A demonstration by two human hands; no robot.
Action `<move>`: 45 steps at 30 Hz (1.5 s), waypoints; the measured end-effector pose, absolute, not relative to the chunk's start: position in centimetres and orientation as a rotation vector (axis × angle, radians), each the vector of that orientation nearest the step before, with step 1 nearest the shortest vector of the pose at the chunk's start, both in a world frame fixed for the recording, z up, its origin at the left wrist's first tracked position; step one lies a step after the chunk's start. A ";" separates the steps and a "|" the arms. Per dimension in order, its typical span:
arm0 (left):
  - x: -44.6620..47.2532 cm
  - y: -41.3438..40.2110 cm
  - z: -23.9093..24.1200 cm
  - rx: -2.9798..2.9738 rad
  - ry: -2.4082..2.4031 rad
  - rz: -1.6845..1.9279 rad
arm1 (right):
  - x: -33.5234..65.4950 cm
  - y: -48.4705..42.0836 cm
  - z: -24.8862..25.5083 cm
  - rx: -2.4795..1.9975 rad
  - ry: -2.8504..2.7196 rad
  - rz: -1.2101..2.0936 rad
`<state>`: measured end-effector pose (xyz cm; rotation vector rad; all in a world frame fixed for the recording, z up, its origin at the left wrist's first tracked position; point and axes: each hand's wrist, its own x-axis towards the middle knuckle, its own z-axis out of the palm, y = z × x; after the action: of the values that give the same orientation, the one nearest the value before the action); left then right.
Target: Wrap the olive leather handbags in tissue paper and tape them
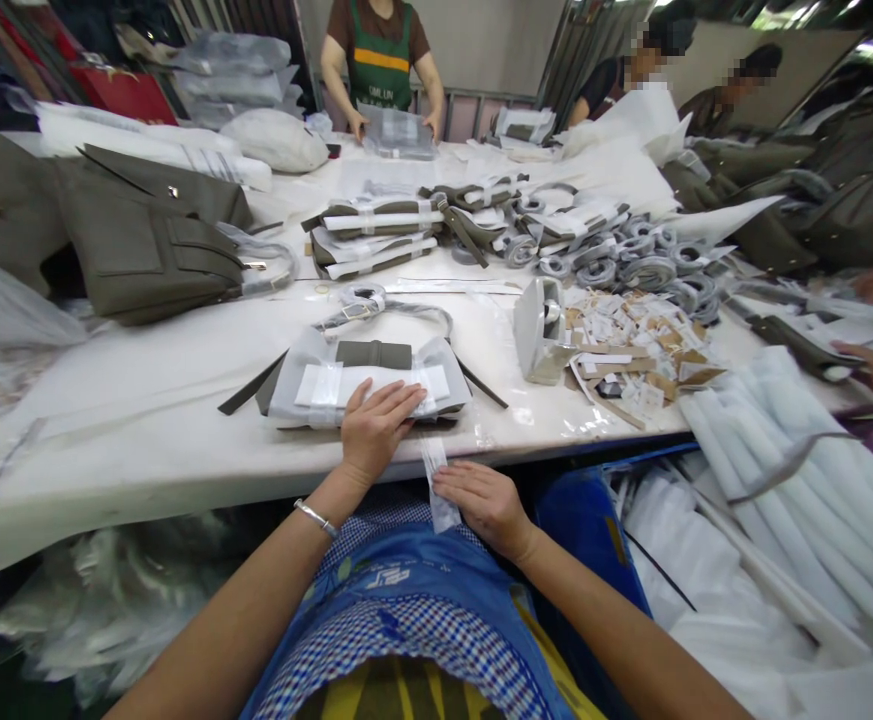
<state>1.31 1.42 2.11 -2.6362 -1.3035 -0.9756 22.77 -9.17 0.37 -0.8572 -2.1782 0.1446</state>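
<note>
A partly wrapped olive-green bag (pixel 374 354) lies in front of me near the table's edge, with pale wrapping around it and dark straps sticking out on both sides. Across its front runs a white padding strip (pixel 323 385), fixed with clear tape. My left hand (pixel 377 425) rests flat on the right half of this strip, fingers stretched out. Just below the table edge, my right hand (pixel 481 500) pinches a strip of clear tape (pixel 436 458), whose upper end reaches the bag's lower edge. Behind the bag lies a wrapped strap with a buckle (pixel 363 306).
A tape dispenser (pixel 541 330) stands right of the bag, beside a heap of tags (pixel 642 345). Farther back lie wrapped bags (pixel 383 218) and coiled straps (pixel 631 262). An olive bag (pixel 155 235) stands left. White foam rolls (pixel 796 480) lie right. Co-workers are around the table.
</note>
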 end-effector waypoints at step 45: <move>1.7 1.0 2.3 -2.577 -1.276 -1.170 | 20.5 7.6 6.6 -1.533 -2.030 0.563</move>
<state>1.66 1.02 2.32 -2.5767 -1.2756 -1.1701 20.45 7.65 6.63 -1.5333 -2.0298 0.5631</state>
